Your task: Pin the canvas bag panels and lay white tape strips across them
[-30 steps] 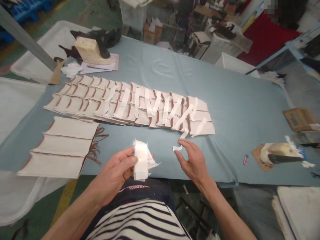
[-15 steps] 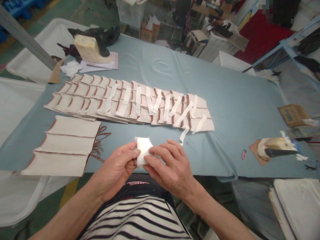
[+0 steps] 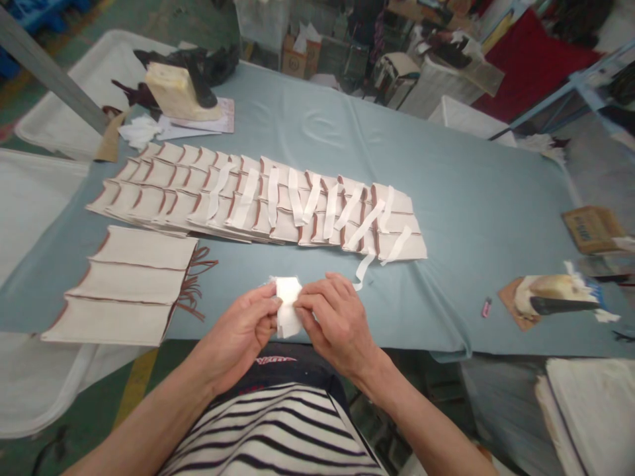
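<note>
In front of my body I hold a small white cloth piece (image 3: 288, 307) with frayed edges, possibly several layers. My left hand (image 3: 248, 327) is closed on its left side, thumb on top. The fingertips of my right hand (image 3: 337, 324) pinch its right edge. Beyond my hands lie overlapping cream fabric panels (image 3: 198, 192) with brown edging, in a long row. White strips (image 3: 364, 225) lie across the right half of that row, and one strip (image 3: 364, 270) hangs off its near edge. To the left rests a separate cream stack (image 3: 124, 284) with brown cords (image 3: 193, 284).
A blue-grey cloth covers the table (image 3: 476, 218). Yellowish foam-like blocks with dark handles stand at the back left (image 3: 173, 92) and right (image 3: 553, 297). A small pink object (image 3: 487, 307) lies near the right one. White bins (image 3: 44, 192) adjoin the left side.
My right fingers have drawn together into a pinch on the white piece's right edge, and the piece looks narrower and slightly tilted. The camera view has shifted a little.
</note>
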{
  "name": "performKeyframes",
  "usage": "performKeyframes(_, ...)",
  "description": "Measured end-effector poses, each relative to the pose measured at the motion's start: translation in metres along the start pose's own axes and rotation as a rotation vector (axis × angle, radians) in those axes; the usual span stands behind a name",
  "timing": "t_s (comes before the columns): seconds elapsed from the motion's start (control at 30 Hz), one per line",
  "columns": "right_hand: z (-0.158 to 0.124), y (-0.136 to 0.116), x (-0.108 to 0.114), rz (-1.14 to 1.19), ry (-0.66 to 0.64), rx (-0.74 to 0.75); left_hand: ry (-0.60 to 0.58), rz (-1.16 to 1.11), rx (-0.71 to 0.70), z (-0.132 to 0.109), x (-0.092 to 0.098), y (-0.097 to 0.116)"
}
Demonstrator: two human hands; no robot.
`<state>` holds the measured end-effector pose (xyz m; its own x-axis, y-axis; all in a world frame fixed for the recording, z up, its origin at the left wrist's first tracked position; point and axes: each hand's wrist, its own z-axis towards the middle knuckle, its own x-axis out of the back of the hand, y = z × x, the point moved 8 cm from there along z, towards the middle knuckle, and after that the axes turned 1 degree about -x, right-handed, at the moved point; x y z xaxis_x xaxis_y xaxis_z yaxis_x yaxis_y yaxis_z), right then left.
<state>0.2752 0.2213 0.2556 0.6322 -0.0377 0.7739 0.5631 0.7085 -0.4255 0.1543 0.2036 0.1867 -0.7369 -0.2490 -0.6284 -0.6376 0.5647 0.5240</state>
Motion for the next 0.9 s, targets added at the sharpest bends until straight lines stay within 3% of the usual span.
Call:
performKeyframes(0.17,-0.004,0.005,0.0,0.022,-0.076,0.044,0.013,-0.01,0.02,0.003,0.003,-0.001)
performKeyframes(0.37,-0.004,0.01,0.007,0.045,-0.068,0.032,0.088,-0.002,0.067,0.0,0.015,-0.005)
performKeyframes(0.5,-0.003,0.012,0.013,0.106,-0.069,0.013,-0.014,0.063,0.087,-0.004,0.006,-0.007)
performKeyframes(0.63,-0.003,0.012,0.011,0.087,-0.063,-0.011,-0.059,0.209,0.008,-0.005,-0.002,-0.003)
performKeyframes(0.9,0.0,0.005,0.007,-0.034,-0.05,0.011,0.054,0.398,-0.109,-0.008,-0.003,0.007)
